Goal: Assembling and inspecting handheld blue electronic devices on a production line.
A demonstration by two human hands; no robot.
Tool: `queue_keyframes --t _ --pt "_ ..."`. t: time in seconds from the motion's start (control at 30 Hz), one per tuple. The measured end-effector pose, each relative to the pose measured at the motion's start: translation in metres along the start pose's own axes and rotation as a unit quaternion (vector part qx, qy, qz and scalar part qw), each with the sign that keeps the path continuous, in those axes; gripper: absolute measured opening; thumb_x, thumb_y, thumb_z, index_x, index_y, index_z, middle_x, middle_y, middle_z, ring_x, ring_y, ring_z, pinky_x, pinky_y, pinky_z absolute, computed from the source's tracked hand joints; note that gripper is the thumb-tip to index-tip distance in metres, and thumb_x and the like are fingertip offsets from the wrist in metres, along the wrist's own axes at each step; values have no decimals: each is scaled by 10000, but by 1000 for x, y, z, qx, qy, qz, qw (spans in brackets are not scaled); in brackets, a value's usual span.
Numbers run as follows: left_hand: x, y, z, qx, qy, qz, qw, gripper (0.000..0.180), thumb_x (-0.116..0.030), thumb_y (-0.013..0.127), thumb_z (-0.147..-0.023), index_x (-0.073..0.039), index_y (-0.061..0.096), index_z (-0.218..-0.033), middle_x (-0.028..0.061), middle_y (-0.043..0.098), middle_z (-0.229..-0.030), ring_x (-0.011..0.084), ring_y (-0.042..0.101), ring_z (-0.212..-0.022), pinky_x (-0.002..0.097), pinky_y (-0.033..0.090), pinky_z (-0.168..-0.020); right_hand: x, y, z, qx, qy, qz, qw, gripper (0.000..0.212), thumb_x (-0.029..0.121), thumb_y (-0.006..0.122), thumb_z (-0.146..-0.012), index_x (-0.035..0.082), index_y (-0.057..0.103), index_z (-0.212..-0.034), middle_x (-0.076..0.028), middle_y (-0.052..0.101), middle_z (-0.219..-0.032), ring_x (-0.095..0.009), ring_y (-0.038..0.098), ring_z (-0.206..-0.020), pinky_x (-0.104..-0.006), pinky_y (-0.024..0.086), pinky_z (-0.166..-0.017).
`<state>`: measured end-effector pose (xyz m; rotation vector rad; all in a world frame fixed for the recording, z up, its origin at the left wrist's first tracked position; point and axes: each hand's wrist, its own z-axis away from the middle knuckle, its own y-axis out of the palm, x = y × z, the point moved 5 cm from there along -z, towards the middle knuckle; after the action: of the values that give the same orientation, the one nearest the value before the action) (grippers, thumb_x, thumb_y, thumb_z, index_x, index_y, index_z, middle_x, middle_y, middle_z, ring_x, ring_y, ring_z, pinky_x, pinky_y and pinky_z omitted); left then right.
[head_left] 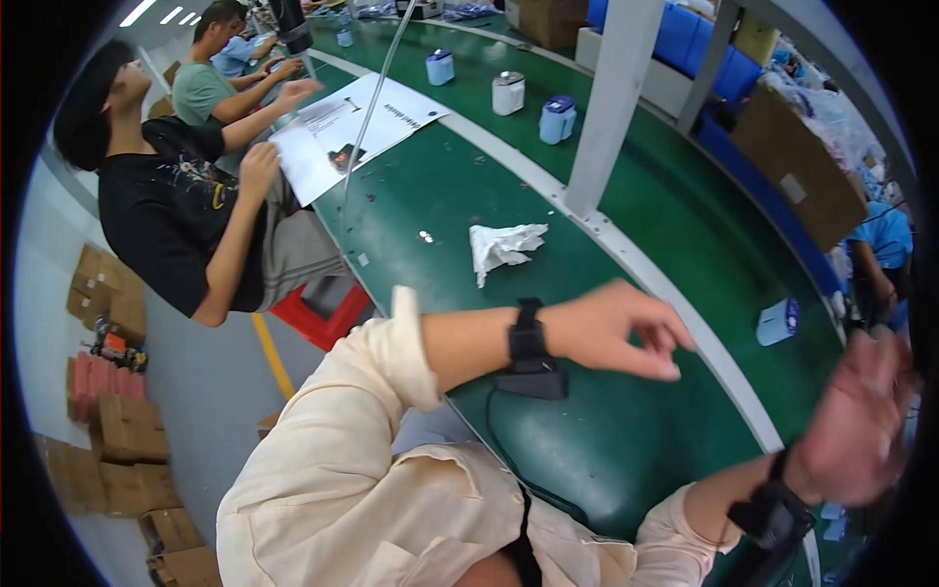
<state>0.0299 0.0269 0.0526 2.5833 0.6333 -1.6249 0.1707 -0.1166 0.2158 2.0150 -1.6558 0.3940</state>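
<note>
My left hand (616,328) hovers over the green table (421,205), with the thumb stretched out and the fingers loosely bent apart from it. Nothing is in it. Farther right, my right hand (859,421) is raised near the conveyor's near rail and smeared by motion. Its fingers point upward, and I make out nothing in it. A small purple-and-white container (778,323) stands on the green conveyor belt (675,196) just beyond, between the two hands. Crumpled white paper (504,249) lies on the table beyond my left hand. A black strap with a small box is round each wrist.
A white post (611,108) rises from the conveyor's pale rail (665,284). Several containers stand along the belt, among them a blue one (558,119). A printed sheet (342,132) lies before a person in black (171,215). A cable (499,440) hangs from my left wrist.
</note>
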Motion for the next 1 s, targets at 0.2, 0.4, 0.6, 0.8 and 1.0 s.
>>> queue_keyframes --t 0.2,0.4,0.6,0.8,1.0 --pt "-14 -160 33 -478 64 37 875 148 -89 667 -851 -10 596 -954 50 645 -869 117 622 -785 239 507 -727 -137 -5 28 -86 228 68 967 428 326 458 -966 -57 579 -1112 -118 609 -922 -160 562 -757 -276 462 -702" --pt "84 -264 0 -588 -185 -266 741 754 -306 778 -727 27 404 -1290 210 482 -1275 319 499 -1149 427 410 -991 -248 14 108 9 457 90 885 250 216 571 -943 -7 637 -1035 -24 621 -832 -87 554 -708 -225 449 -674" --pt "128 -316 -19 -605 -215 -450 621 959 -349 803 -683 59 283 -1378 247 411 -1363 386 399 -1268 421 369 -1039 -258 9 139 65 451 130 881 193 144 583 -935 7 641 -1059 -27 628 -847 -79 570 -726 -226 471 -677" --pt "177 -378 -2 -686 -260 -322 598 932 -317 813 -666 36 315 -1371 242 442 -1351 378 476 -1215 402 411 -1010 -261 10 137 55 454 107 883 188 129 586 -933 14 641 -1072 -27 626 -861 -80 580 -722 -222 479 -636" --pt "189 -404 -12 -540 -307 -310 720 862 -311 831 -651 21 379 -1306 239 576 -1176 383 591 -1051 411 471 -930 -259 10 131 72 423 136 893 142 81 603 -913 -9 651 -1011 -33 613 -834 -74 590 -677 -209 469 -585"
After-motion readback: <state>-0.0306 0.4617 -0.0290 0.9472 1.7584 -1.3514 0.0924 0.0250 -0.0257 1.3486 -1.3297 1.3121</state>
